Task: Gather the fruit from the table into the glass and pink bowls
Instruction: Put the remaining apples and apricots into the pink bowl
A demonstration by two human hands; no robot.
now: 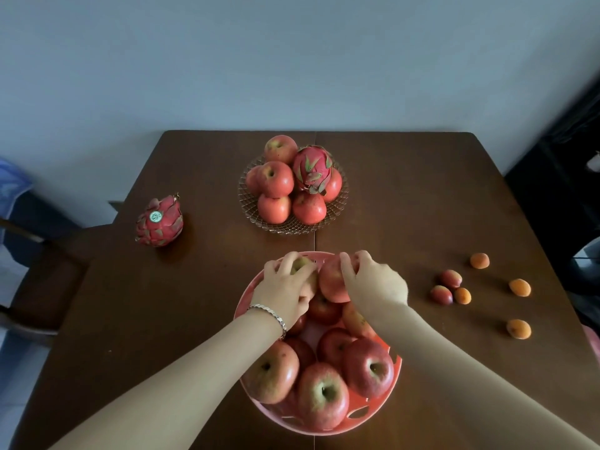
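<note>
A pink bowl (368, 417) full of several red apples sits at the table's near middle. Over its far rim, my left hand (285, 287) grips a greenish-red apple (300, 265) and my right hand (373, 280) grips a red apple (331, 282). Behind it stands a glass bowl (339, 207) holding several apples and a dragon fruit (312, 169). A second dragon fruit (159, 222) with a green sticker lies on the table at the left. Several small apricots (519, 287) and plums (441, 294) lie scattered on the right.
The brown wooden table (406, 196) ends at a pale wall at the back. A chair (48, 280) stands off the left edge. Dark furniture (565, 190) stands beyond the right edge.
</note>
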